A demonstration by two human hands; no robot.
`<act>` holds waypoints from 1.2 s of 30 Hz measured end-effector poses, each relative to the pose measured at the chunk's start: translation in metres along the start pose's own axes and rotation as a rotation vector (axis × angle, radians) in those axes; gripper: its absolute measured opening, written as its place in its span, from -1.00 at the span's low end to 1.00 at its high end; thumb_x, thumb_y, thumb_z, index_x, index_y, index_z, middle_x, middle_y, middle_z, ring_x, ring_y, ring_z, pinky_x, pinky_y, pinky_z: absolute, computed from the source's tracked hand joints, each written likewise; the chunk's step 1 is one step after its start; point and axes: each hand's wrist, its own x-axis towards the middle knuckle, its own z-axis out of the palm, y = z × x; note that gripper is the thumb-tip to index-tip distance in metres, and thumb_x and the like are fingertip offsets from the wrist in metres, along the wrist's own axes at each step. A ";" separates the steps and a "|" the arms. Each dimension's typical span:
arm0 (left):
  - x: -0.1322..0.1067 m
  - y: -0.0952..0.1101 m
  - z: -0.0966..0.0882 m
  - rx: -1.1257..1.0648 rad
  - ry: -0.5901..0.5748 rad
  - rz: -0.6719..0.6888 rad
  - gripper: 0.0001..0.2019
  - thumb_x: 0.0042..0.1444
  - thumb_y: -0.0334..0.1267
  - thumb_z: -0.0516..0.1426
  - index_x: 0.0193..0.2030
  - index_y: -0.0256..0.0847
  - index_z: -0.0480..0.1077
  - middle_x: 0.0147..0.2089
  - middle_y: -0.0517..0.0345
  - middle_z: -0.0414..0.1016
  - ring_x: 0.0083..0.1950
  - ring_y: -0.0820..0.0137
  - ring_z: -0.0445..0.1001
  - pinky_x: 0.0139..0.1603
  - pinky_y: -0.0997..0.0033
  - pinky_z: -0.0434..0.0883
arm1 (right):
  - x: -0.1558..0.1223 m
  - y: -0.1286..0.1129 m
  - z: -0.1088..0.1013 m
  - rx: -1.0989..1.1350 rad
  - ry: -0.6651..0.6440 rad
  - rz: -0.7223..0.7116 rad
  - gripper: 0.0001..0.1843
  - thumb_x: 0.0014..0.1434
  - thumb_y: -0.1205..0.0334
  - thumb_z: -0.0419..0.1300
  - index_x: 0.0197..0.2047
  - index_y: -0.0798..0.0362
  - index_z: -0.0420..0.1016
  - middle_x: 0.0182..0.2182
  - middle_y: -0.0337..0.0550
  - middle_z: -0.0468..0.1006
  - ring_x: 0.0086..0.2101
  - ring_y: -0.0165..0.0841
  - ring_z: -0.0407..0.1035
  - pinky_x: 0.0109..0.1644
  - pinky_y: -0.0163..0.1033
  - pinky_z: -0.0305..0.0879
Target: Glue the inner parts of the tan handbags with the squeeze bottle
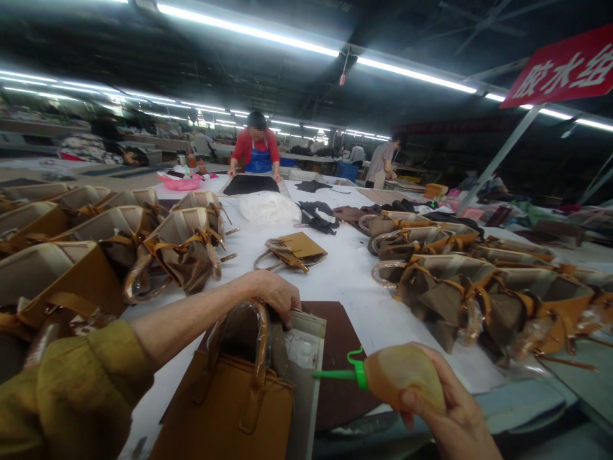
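Observation:
A tan handbag [230,402] with plastic-wrapped handles stands in front of me on a dark brown sheet [345,345]. My left hand [275,292] reaches over it, its bent fingers gripping the upper edge of the bag's pale side panel [306,348]. In my right hand [445,402] is a glue bottle [407,377], soft and yellowish, with a green nozzle and an open green cap loop. The bottle lies nearly level, and its nozzle tip is at the edge of the pale panel. Whether glue is coming out I cannot tell.
Rows of unfinished bags [177,246] crowd the left; more bags [445,287] fill the right. A small tan bag piece [299,249] lies ahead, before a white plastic bundle [268,207]. Across the table a person in red [256,150] handles black material [251,185].

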 end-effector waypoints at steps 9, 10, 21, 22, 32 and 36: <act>-0.001 0.002 -0.001 -0.002 -0.053 -0.026 -0.75 -0.11 -0.26 0.16 -0.24 -0.26 0.50 -0.39 0.16 0.51 -0.41 0.39 0.40 -0.47 0.52 0.35 | 0.022 0.008 -0.001 0.013 0.013 -0.082 -0.50 -0.05 0.03 0.29 -0.09 0.01 0.25 -0.51 -0.31 0.44 -0.60 -0.35 0.26 -0.51 -0.30 0.24; -0.001 0.002 -0.001 -0.001 -0.053 -0.025 -0.74 -0.11 -0.26 0.16 -0.24 -0.26 0.50 -0.39 0.16 0.51 -0.41 0.39 0.40 -0.46 0.51 0.35 | 0.022 0.009 -0.001 0.022 0.013 -0.079 -0.50 -0.04 0.03 0.29 -0.08 0.02 0.25 -0.51 -0.30 0.44 -0.60 -0.35 0.26 -0.50 -0.30 0.24; 0.001 0.001 -0.001 -0.009 -0.073 -0.044 -0.76 -0.10 -0.30 0.14 -0.25 -0.27 0.49 -0.42 0.17 0.50 -0.42 0.41 0.38 -0.48 0.54 0.32 | -0.001 0.016 -0.009 -0.085 -0.024 0.057 -0.42 -0.17 -0.01 0.34 -0.09 0.01 0.30 -0.52 -0.31 0.47 -0.60 -0.34 0.25 -0.56 -0.32 0.25; 0.001 0.001 0.000 -0.012 -0.075 -0.047 -0.76 -0.10 -0.29 0.14 -0.25 -0.27 0.49 -0.42 0.18 0.50 -0.42 0.41 0.39 -0.48 0.54 0.32 | -0.002 0.015 -0.009 -0.084 -0.025 0.062 -0.42 -0.17 -0.01 0.33 -0.09 0.01 0.30 -0.51 -0.31 0.47 -0.60 -0.35 0.25 -0.57 -0.33 0.24; -0.003 0.011 -0.002 0.023 -0.051 -0.034 -0.73 -0.09 -0.28 0.13 -0.22 -0.28 0.50 -0.38 0.13 0.52 -0.40 0.39 0.41 -0.50 0.55 0.30 | 0.015 0.009 -0.005 -0.060 0.007 -0.030 -0.43 -0.10 0.03 0.32 -0.06 0.03 0.25 -0.50 -0.30 0.50 -0.57 -0.34 0.32 -0.48 -0.33 0.30; -0.003 0.012 0.000 0.055 -0.002 -0.074 -0.77 -0.11 -0.29 0.16 -0.26 -0.24 0.51 -0.39 0.17 0.54 -0.41 0.41 0.43 -0.49 0.58 0.32 | 0.010 0.017 -0.008 -0.072 -0.017 -0.027 -0.45 -0.07 0.01 0.30 -0.05 0.03 0.26 -0.57 -0.31 0.46 -0.56 -0.33 0.32 -0.46 -0.34 0.30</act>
